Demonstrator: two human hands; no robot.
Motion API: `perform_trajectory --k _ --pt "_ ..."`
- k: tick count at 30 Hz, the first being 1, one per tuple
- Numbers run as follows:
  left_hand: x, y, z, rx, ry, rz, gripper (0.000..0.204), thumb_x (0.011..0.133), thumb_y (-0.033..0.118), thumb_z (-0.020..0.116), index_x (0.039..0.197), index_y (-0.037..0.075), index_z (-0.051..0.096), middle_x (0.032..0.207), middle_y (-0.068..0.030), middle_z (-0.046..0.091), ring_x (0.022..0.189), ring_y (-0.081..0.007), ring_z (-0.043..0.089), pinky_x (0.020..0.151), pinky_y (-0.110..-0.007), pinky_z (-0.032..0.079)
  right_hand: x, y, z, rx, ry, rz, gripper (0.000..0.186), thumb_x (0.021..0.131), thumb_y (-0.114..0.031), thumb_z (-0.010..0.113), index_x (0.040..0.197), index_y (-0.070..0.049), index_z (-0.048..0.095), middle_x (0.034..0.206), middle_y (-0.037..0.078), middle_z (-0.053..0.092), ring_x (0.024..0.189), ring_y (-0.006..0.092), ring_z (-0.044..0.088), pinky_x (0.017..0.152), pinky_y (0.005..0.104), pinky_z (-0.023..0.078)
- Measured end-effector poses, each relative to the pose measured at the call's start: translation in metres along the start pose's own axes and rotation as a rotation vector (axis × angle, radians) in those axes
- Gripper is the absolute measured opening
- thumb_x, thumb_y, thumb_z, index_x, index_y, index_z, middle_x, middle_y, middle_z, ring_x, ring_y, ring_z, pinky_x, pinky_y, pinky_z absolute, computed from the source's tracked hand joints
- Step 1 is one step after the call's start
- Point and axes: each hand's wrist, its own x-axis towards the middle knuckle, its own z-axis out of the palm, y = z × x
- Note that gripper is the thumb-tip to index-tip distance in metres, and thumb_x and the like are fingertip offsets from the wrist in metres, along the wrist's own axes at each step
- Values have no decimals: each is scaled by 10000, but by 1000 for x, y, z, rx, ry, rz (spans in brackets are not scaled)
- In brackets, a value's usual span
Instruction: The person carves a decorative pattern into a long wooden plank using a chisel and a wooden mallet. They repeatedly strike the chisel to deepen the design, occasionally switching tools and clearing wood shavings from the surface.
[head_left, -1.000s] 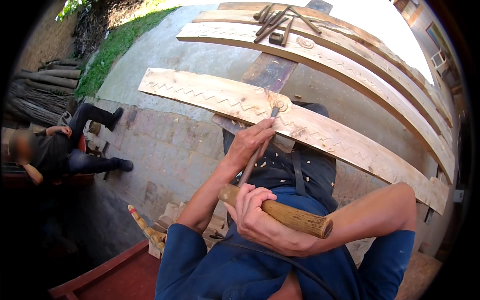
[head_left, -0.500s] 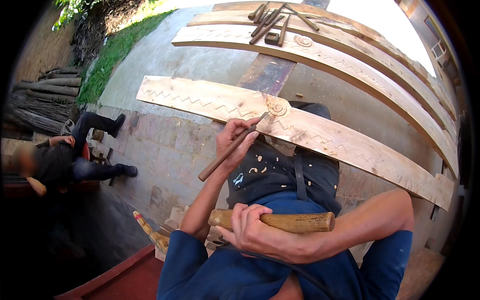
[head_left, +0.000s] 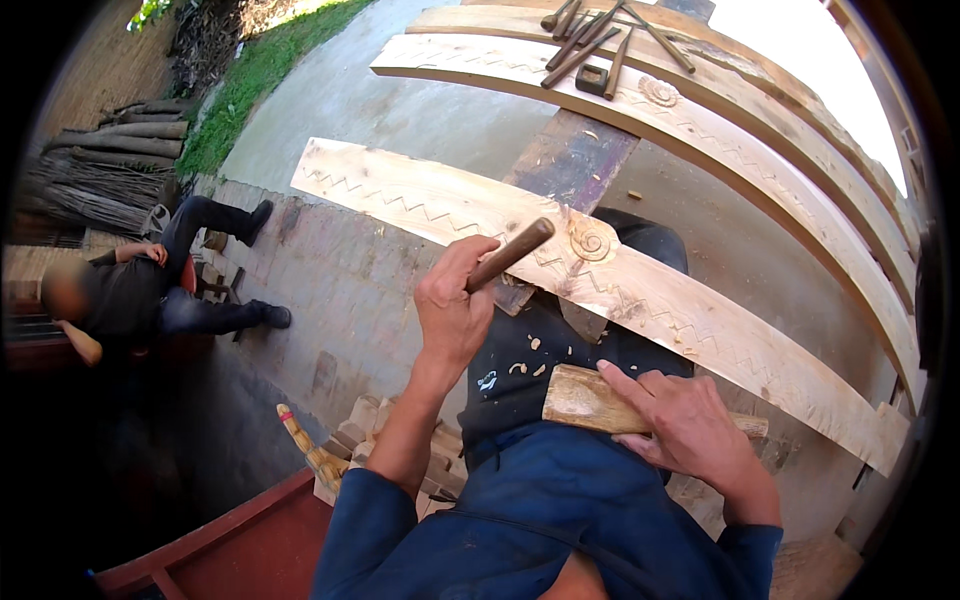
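Taking the middle of the view as the clock's centre, the left hand (head_left: 452, 305) was close to that centre, its fingers curled closed around a brown chisel (head_left: 515, 252). The blunt handle end poked out of the fist between one and two o'clock, in front of the near board; whether it touched the wood could not be told, and the blade was out of sight.

The right hand (head_left: 690, 425), at four o'clock, was wrapped partly closed around a wooden mallet (head_left: 580, 398), with the index finger stretched along it and the thumb below. The mallet's thick head pointed between nine and ten o'clock from that hand, its handle toward three.

The near board (head_left: 395, 190) ran from ten o'clock across to nearly four, cut with a zigzag line and bearing a carved spiral (head_left: 592, 241) at two o'clock. A crosswise plank (head_left: 572, 160) showed beneath it. Farther off, long boards (head_left: 740, 165) stretched from twelve to three o'clock, with a bunch of tools (head_left: 582, 58) lying on them at one o'clock.

Pale wood chips (head_left: 517, 368) dotted the dark trousers (head_left: 500, 400). A seated person (head_left: 125, 290) was at nine o'clock, and stacked logs (head_left: 125, 145) at ten.
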Motion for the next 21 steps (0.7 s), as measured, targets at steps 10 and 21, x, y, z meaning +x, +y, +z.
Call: perform_trajectory --k 10,21 --pt "-3 23 81 107 -472 29 550 944 96 782 1448 8 580 1680 -233 512 945 -401 789 753 -477 645 -79 125 72 1469 218 255 962 940 -393 911 1631 105 464 1563 249 622 1348 348 667 1140 464 544" --pt "-31 32 88 221 -491 40 659 926 62 710 1556 -68 568 1700 -262 495 842 -314 766 661 -414 637 -7 184 43 1008 486 417 954 922 -406 928 1604 105 499 1523 253 644 1315 344 679 1125 458 549"
